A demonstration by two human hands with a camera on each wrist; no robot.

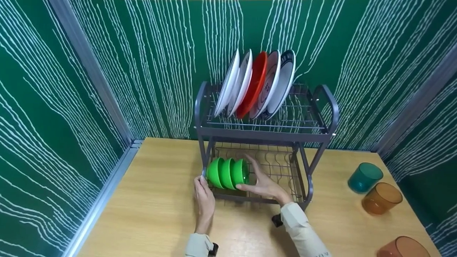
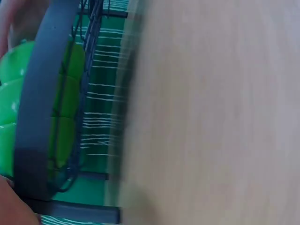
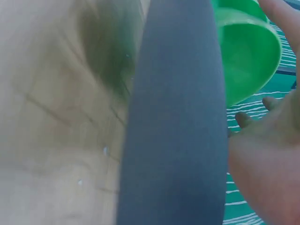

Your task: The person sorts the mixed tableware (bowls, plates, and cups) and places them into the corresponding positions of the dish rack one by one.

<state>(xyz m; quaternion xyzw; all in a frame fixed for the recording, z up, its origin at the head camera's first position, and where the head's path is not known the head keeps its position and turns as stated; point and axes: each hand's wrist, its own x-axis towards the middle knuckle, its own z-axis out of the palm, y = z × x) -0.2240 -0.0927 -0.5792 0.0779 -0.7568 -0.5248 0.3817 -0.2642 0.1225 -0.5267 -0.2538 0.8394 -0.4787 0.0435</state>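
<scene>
Three green bowls (image 1: 227, 174) stand on edge in a row, nested, at the left of the dish rack's lower tier. My right hand (image 1: 262, 184) spreads around the rightmost bowl, thumb right at its near rim and fingers near its far side. In the right wrist view this bowl (image 3: 248, 56) shows its open side, with a gap to the palm. My left hand (image 1: 205, 200) is at the rack's front left corner, its fingertips right at the frame. The left wrist view has the dark rack frame (image 2: 35, 103) in front of the bowls, with part of the hand at lower left.
On the upper tier of the rack (image 1: 264, 135), several plates (image 1: 228, 84) stand upright, one of them a red plate (image 1: 254, 85). To the right on the table (image 1: 157, 214) are a teal cup (image 1: 364, 177), an orange cup (image 1: 381, 198) and a pinkish cup (image 1: 403, 248). Green patterned walls (image 1: 160, 71) enclose the table.
</scene>
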